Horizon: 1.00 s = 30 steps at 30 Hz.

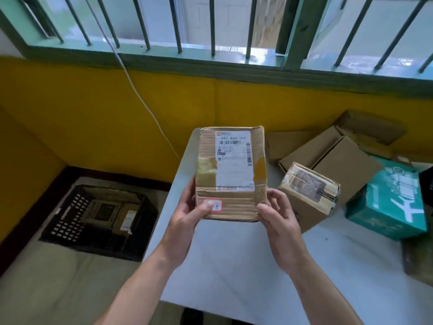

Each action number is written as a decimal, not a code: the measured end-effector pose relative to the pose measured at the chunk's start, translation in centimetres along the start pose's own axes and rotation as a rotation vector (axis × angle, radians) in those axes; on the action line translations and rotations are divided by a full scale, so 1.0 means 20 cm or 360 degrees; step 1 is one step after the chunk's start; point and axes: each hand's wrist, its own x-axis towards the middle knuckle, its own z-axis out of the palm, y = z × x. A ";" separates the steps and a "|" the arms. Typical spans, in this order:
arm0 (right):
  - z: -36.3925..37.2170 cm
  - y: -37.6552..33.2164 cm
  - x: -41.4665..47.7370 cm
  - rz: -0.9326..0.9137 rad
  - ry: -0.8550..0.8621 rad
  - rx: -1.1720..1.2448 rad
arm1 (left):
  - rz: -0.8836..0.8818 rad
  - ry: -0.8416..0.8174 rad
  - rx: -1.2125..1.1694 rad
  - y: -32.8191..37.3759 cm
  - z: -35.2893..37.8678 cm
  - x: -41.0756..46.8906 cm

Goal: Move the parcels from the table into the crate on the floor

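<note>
A brown cardboard parcel (230,170) with a white shipping label is held up above the white table (234,266). My left hand (187,214) grips its lower left corner, thumb on a small sticker. My right hand (278,216) holds its lower right edge. On the floor to the left sits a black crate (70,214) with cardboard parcels (110,212) inside. More parcels lie on the table's right part: a taped brown box (309,195), several plain brown boxes (332,156) and a green box (389,202).
A yellow wall (117,113) runs behind the table and crate, with a barred window (210,31) above. A white cable (140,97) hangs down the wall. A dark object (419,259) sits at the table's right edge.
</note>
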 end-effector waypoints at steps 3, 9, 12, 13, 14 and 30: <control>0.05 -0.09 -0.08 -0.0170 -0.0093 0.0017 | 0.0164 -0.0057 0.0026 0.10 0.02 -0.08; 0.12 -0.17 -0.17 -0.0371 -0.0264 0.0051 | 0.0306 0.0008 -0.0026 0.18 0.05 -0.17; 0.13 -0.18 -0.18 -0.0426 -0.0262 0.0060 | 0.0360 0.0002 -0.0040 0.20 0.06 -0.20; 0.14 -0.18 -0.19 -0.0431 -0.0261 0.0060 | 0.0372 0.0004 -0.0041 0.21 0.06 -0.20; 0.14 -0.18 -0.19 -0.0433 -0.0264 0.0056 | 0.0380 0.0003 -0.0042 0.21 0.06 -0.20; 0.27 0.15 -0.17 -0.0113 -0.0028 0.0330 | -0.0044 0.0676 -0.0397 -0.06 0.17 -0.24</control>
